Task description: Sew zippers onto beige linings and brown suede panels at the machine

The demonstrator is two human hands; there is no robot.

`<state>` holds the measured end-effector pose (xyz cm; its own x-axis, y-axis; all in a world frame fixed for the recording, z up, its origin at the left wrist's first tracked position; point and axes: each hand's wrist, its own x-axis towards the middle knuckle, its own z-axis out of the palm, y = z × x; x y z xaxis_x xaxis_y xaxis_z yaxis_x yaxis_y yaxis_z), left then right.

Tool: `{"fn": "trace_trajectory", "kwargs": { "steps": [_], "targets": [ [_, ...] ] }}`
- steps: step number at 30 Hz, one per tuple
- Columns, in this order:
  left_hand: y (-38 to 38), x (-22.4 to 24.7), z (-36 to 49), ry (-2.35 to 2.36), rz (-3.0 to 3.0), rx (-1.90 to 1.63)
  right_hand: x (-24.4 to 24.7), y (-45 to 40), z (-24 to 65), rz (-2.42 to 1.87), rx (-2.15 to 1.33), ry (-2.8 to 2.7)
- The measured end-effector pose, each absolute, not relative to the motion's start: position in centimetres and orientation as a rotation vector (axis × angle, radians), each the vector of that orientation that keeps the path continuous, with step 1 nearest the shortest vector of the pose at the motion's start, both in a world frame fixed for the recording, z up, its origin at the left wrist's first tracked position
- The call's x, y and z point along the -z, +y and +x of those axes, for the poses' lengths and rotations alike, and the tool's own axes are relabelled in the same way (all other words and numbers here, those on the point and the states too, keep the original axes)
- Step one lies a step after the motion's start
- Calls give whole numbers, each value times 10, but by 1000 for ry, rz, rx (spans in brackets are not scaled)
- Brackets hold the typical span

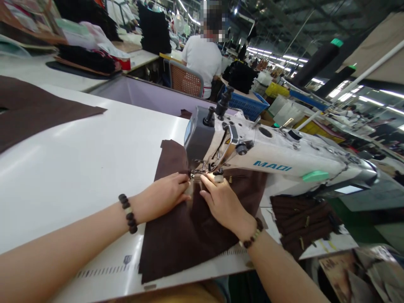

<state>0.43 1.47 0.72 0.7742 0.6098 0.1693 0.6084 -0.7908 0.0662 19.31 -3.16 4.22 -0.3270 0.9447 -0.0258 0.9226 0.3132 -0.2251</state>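
A dark brown piece of fabric (pixel 170 248) lies on the white sewing table, under the needle area of a white sewing machine (pixel 271 158). My left hand (pixel 164 194) rests on the cloth just left of the presser foot (pixel 192 173), its fingers stretched out and pressing down. On the other side, my right hand (pixel 222 204) lies on the same cloth with fingers extended and slightly spread, their tips close to the foot. A brass-coloured zipper pull (pixel 230 179) shows on the fabric right of the needle. The exact stitching line is hidden by my fingers.
More brown fabric (pixel 38 107) lies at the left on the white table (pixel 104 155). A stack of brown pieces with zipper pulls (pixel 303 223) sits right of the machine. Behind are a blue crate (pixel 243 105), piled dark cloth (pixel 86 59) and a seated person (pixel 203 57) facing away.
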Motion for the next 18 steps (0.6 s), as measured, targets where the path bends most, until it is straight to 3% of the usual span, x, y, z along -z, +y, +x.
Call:
{"fn": "trace_trajectory", "kwargs": {
  "steps": [8,18],
  "targets": [
    [9,4,13,1180,2969,-262,-16,-35,176,-1938,-113,-2418],
    [16,4,7,1111,2987,-246,-16,-37,165,-2037,-132,-2374]
  ]
}}
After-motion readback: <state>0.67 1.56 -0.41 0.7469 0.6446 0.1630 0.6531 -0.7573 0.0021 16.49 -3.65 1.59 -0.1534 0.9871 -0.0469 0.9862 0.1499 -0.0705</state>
